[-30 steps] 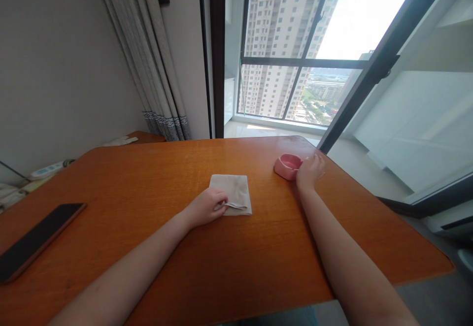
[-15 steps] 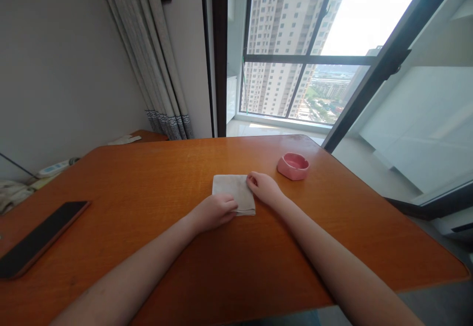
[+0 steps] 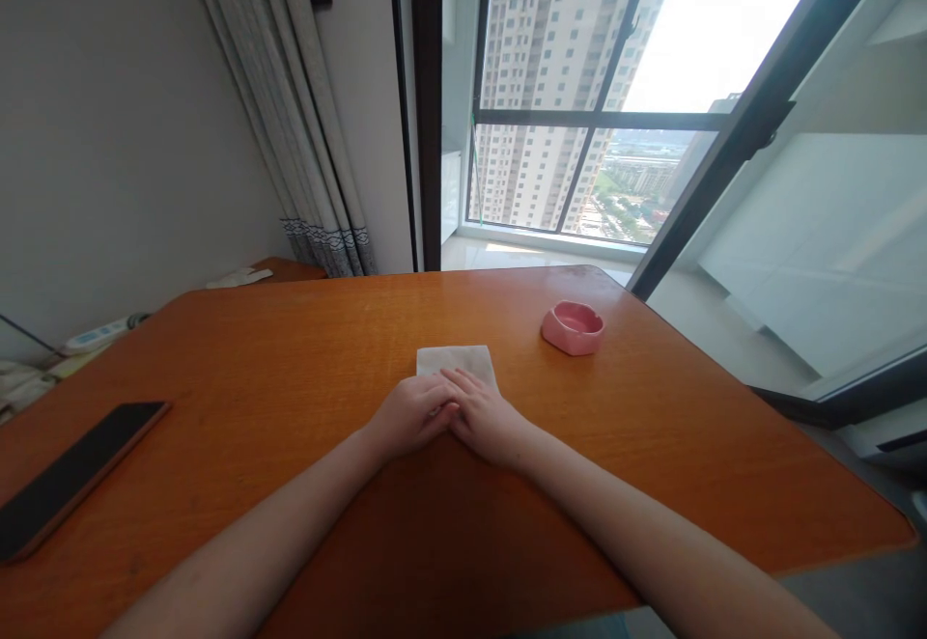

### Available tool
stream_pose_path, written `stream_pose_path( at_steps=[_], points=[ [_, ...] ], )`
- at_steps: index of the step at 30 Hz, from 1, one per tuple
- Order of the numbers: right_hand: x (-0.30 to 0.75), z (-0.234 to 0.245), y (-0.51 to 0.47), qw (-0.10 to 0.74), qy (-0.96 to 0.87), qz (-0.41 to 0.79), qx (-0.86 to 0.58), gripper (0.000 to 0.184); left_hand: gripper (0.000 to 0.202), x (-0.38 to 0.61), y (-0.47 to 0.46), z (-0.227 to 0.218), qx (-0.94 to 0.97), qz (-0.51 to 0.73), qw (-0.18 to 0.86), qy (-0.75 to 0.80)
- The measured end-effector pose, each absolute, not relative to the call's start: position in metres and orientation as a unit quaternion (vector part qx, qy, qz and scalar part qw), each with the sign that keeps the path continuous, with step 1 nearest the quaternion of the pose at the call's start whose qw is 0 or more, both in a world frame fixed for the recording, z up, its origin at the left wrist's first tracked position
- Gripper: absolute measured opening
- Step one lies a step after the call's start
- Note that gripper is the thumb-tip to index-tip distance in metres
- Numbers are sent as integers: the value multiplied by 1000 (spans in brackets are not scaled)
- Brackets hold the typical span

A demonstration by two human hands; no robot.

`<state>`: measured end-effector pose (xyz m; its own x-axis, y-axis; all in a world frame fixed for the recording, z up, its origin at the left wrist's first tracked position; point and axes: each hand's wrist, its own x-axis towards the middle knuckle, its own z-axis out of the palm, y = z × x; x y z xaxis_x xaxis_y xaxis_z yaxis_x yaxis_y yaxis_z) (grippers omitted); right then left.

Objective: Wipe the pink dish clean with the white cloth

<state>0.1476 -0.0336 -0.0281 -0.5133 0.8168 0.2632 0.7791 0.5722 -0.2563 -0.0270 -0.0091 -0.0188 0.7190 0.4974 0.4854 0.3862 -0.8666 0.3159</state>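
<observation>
A folded off-white cloth lies on the wooden table in front of me, its near part covered by my hands. My left hand is at the cloth's near left side, with fingers bent and thumb close beneath them at the fold. My right hand rests over the near right side. Its fingers are stretched out towards the far left and meet my left fingertips. The cloth's near edge is hidden under both hands.
A pink ashtray stands on the table to the far right. A flat dark slab with a reddish edge lies at the left. Beyond the far edge are a grey curtain and a large window.
My right hand has moved from the cloth's far right corner down to its near side, its curled fingers now stretched out beside my left fingers. My left hand has barely shifted.
</observation>
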Motion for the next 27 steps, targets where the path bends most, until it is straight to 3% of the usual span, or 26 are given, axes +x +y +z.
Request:
stream_pose_path(
  at_steps=[5,12,20,23,25,27],
  points=[
    [167,-23,-48,159,-843,50,-512,31,24,-29,-5,-21,916,271,116,272],
    [254,-18,-70,59,-726,-26,-685,45,28,-25,-6,-21,927,214,155,267],
    [334,-10,-66,-4,-656,36,-754,50,29,-22,-4,-24,925,205,164,275],
    [310,5,-59,42,-686,-7,-727,41,26,-17,-3,-23,922,201,165,287],
    [277,16,-52,146,-734,-34,-663,30,22,-15,-2,-23,920,194,165,296],
    [239,22,-45,243,-775,-8,-584,37,19,-15,-1,-25,918,188,166,307]
  ],
)
